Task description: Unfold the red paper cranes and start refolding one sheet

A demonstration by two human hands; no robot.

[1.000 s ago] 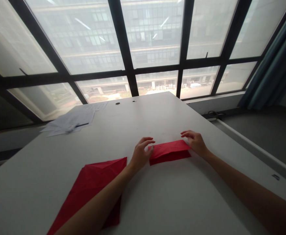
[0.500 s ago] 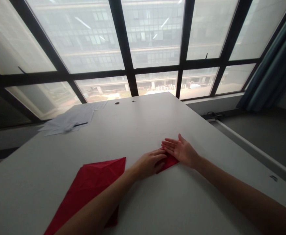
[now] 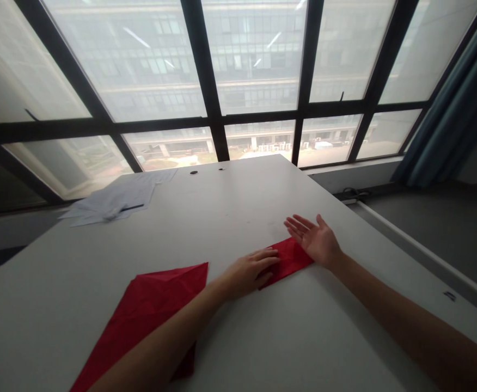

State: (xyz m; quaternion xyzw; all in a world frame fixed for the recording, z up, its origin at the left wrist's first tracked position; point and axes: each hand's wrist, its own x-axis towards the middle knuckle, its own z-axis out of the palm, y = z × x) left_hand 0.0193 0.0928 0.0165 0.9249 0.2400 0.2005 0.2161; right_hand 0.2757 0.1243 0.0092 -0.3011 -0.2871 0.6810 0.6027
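Right hand (image 3: 317, 242) shifted outward along folded red sheet (image 3: 291, 260).
Head view: sheet flat on white table (image 3: 295, 332); left hand (image 3: 249, 275) laid palm-down on its left end, right hand spread wide at its right, contact hard to tell.

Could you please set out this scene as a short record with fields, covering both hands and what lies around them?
left hand: laid over the left end of a narrow flat red strip, paper or cloth
right hand: open, at the strip's right end; contact unclear
left of strip: larger creased red sheet, partly hidden by the left forearm
far left: loose white paper sheets with a thin dark pen-like stick
surface: smooth white tabletop
background: black-framed windows; blue fabric curtain at right
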